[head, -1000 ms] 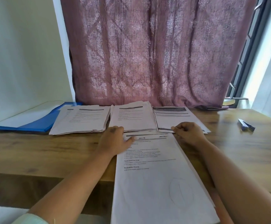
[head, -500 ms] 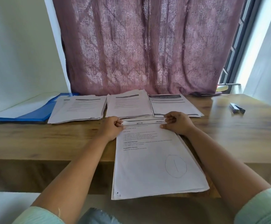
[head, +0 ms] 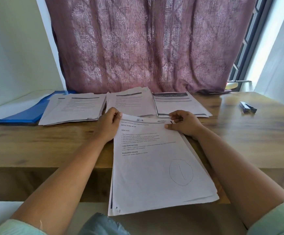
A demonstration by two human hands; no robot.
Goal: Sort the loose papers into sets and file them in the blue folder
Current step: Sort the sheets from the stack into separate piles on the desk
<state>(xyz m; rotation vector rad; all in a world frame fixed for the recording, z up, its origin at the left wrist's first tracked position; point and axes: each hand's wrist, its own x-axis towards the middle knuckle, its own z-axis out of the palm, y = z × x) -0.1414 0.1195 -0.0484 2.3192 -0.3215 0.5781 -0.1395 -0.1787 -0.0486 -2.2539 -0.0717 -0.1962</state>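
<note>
Both hands, left hand (head: 107, 125) and right hand (head: 183, 123), pinch the top sheet (head: 154, 160), printed with a penned circle; beyond the left grip, the blue folder (head: 21, 114) lies open.

We've got three piles of papers in a row at the back of the tabletop (head: 256, 133): left pile (head: 73, 108), middle pile (head: 131, 102), right pile (head: 178, 104). The folder (head: 26, 114) sits left of them, partly under the left pile. The near stack (head: 154, 167) hangs over the front edge. A pen (head: 247, 107) lies far right.
</note>
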